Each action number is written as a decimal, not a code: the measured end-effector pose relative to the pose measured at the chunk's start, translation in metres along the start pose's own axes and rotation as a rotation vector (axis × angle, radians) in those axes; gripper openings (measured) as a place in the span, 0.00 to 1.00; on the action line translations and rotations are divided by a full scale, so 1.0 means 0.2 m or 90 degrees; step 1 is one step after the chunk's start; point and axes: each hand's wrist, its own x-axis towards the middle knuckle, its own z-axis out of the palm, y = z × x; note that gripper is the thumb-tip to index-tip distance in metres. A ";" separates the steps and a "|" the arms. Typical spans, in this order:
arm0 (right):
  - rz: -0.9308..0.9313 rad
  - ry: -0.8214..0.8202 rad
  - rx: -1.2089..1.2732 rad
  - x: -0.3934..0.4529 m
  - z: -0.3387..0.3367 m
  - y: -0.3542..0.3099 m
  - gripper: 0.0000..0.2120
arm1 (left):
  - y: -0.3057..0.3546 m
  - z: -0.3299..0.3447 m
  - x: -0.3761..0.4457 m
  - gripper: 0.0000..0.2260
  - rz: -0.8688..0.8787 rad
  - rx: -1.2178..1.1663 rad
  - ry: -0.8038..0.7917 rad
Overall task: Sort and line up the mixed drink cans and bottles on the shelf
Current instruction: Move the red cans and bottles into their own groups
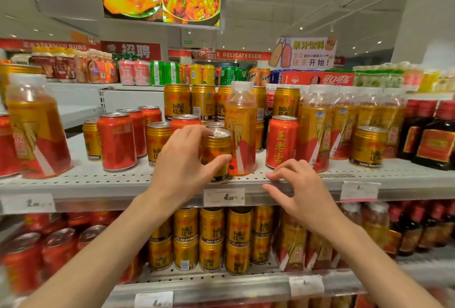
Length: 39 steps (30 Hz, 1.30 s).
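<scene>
Left hand grips gold can (fingers curled) — upright.

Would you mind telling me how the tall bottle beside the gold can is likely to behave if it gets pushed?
The bottle stands taller and narrower than the gold can that the left hand grips, so it probably tips easily. It looks nearly full, so likely heavy. Its glossy plastic wrap may be slippery.

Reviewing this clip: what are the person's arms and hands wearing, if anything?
Nothing shows. The left hand and right hand are bare: no gloves, rings, watch or wristband. Both forearms are uncovered up to the frame's bottom edge, with no sleeve in view.
</scene>
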 end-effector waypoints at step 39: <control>0.141 0.031 0.168 0.57 -0.21 -0.21 0.37 | -0.10 -0.06 0.09 0.31 0.234 0.203 -0.124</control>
